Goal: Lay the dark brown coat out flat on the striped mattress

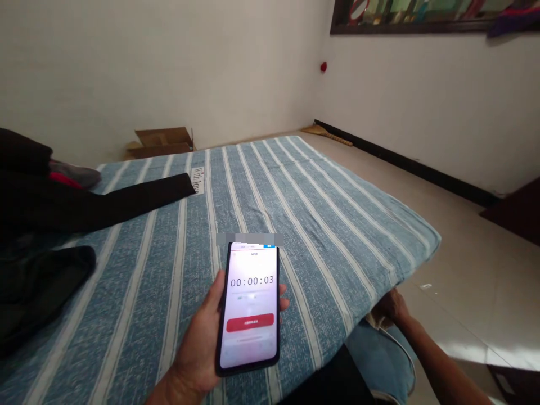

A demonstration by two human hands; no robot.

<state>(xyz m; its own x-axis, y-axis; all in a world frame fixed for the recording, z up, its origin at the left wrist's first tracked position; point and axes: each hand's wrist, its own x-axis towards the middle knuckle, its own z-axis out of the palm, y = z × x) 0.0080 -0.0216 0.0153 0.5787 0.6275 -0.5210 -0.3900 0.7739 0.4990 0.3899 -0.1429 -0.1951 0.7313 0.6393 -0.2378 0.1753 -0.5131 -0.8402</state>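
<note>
My left hand (200, 343) is closed around a smartphone (251, 306), thumb along one side and fingertips showing on the other. The lit screen faces me, with a timer reading 00:00:03 and a red button below it. Under the phone spreads a blue bedcover (248, 197) with white stripes. Lower down, beside the corner of the bed, is my right hand (392, 306), close to a beige item (377, 319) and a blue denim-like cloth (375, 360). Its fingers are largely hidden by the bed's edge, so whether it grips anything does not show.
Dark clothes (126, 205) lie across the left of the bed, one sleeve reaching a small "With love" label (198, 181). Behind the bed stands an open cardboard box (164, 140). A broom (324, 133) lies on the tiled floor (455, 270) by the wall.
</note>
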